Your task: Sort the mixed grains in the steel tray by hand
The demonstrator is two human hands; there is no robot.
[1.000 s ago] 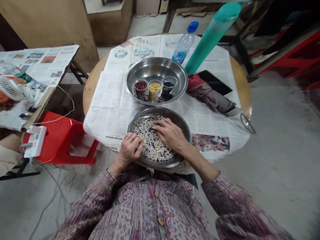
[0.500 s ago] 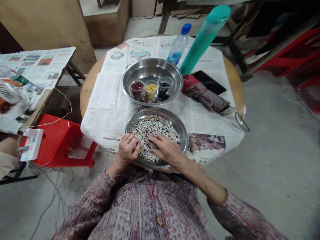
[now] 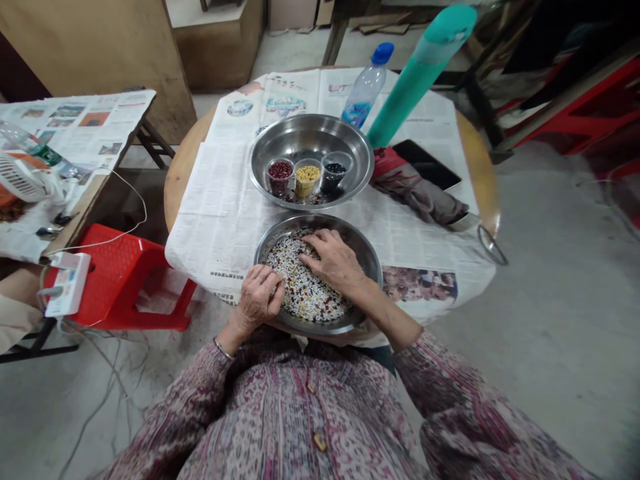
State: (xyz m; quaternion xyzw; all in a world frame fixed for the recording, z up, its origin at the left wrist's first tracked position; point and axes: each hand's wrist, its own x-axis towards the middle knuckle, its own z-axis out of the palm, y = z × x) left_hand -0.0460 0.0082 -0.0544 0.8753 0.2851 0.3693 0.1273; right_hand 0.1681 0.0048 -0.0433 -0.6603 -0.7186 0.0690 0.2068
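A shallow steel basin (image 3: 369,252) sits at the near edge of the table, filled with mixed grains (image 3: 303,279) of white, yellow, dark red and black. Over its left rim, my left hand (image 3: 260,293) is closed with curled fingers; what they hold, if anything, is hidden. My right hand (image 3: 334,259) reaches across the basin, fingers apart and tips on the grains near the far side. Behind stands a deeper steel bowl (image 3: 310,127). In it are three clear cups: dark red beans (image 3: 281,175), yellow grains (image 3: 307,179) and black beans (image 3: 333,175). Loose beans lie beside the cups.
Newspaper (image 3: 220,193) covers the round table. A water bottle (image 3: 367,87), a tall green tube (image 3: 423,77), a folded umbrella (image 3: 420,190) and a black tablet (image 3: 427,165) stand or lie rightward. At left are a red stool (image 3: 125,277) holding a power strip (image 3: 69,283) and a fan (image 3: 23,177).
My right hand has moved from the near middle of the basin toward its far side, uncovering grains in front. My left hand stays at the left rim. The view has shifted slightly.
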